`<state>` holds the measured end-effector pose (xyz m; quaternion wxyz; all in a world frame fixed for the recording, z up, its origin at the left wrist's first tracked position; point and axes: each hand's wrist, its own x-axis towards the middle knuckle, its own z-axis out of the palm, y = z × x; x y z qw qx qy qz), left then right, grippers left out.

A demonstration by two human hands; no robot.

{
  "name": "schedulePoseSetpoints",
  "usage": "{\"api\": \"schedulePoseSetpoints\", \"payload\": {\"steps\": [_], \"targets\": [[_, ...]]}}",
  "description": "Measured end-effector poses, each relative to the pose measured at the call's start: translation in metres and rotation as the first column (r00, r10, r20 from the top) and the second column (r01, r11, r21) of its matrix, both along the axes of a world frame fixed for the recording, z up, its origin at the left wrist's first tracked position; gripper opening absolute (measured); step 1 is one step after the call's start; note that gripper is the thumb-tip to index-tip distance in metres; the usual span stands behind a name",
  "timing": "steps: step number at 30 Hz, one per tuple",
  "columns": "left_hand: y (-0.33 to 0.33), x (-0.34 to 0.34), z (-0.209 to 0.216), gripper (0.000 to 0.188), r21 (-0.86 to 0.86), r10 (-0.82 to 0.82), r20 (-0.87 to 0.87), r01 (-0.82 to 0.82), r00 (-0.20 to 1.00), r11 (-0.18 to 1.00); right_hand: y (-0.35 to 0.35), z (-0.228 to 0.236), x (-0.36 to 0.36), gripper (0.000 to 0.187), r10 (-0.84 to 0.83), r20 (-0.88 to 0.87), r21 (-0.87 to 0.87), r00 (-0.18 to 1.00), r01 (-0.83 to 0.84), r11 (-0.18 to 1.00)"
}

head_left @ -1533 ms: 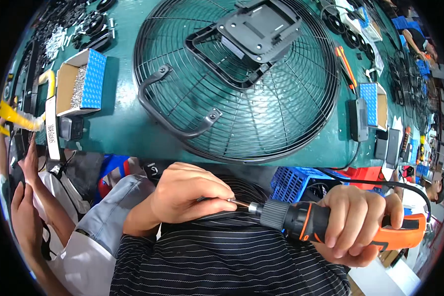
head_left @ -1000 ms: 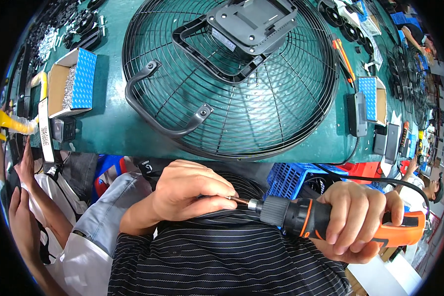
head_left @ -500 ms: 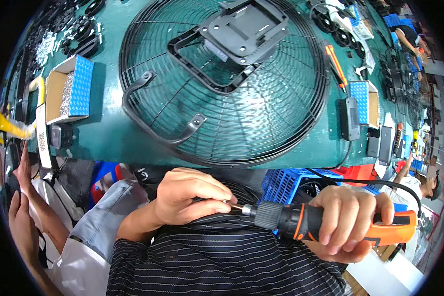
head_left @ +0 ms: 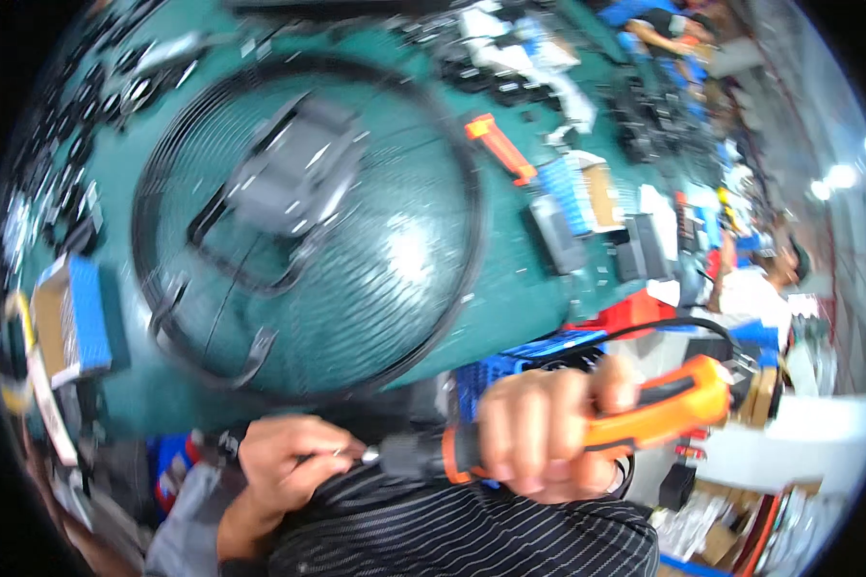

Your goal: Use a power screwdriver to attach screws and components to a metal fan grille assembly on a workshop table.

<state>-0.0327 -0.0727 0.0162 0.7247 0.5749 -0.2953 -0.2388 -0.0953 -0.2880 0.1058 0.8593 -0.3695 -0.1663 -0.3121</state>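
My right hand [head_left: 548, 428] is wrapped round the body of an orange and black electric screwdriver [head_left: 669, 409], held level before my striped shirt, its nose to the left. At its tip my left hand [head_left: 293, 460] has thumb and fingers pinched together; what lies between them is too small and blurred to name. Beyond both hands, a round black wire fan grille [head_left: 385, 308] lies on the green table [head_left: 510, 279]. On the grille are a dark grey motor mount [head_left: 293, 173] and a curved black tube handle [head_left: 245, 361].
An open blue box [head_left: 89, 313] stands left of the grille. To the right are an orange utility knife [head_left: 500, 151], another small blue box [head_left: 565, 197] and a black adapter [head_left: 555, 236]. A blue crate [head_left: 471, 385] sits beneath the table edge. Other people work at the left and far right.
My view has swung to the right and blurred, so the grille and both hands sit further left. The screwdriver now tilts more, its handle end higher. Both hands keep their grips.
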Motion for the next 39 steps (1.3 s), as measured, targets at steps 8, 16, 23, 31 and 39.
{"api": "schedulePoseSetpoints", "payload": {"steps": [8, 16, 23, 31, 39], "targets": [[-0.008, -0.018, -0.006, 0.026, -0.027, 0.186, -0.134, -0.191, 0.973, 0.981, 0.004, 0.001, -0.004, 0.047, -0.020, -0.074, 0.076, 0.997, 0.026, 0.997], [-0.011, -0.006, 0.003, 0.017, 0.213, -0.046, 0.315, -0.023, 0.948, 0.977, -0.012, -0.001, -0.004, 0.046, 0.022, -0.093, -0.005, 0.995, -0.022, 1.000], [-0.008, -0.009, -0.004, 0.032, 0.179, 0.217, 0.823, -0.601, 0.525, 0.779, -0.013, -0.011, 0.012, 0.048, 0.207, -0.038, -0.163, 0.978, -0.211, 0.964], [-0.012, -0.008, -0.030, 0.043, 0.071, 0.281, 0.921, -0.828, 0.268, 0.556, -0.002, -0.013, 0.024, 0.049, 0.233, -0.191, -0.458, 0.954, -0.296, 0.838], [-0.012, -0.006, -0.037, 0.040, 0.009, 0.289, 0.938, -0.844, 0.193, 0.536, -0.009, -0.011, 0.036, 0.060, 0.347, -0.165, -0.581, 0.923, -0.376, 0.722]]}}
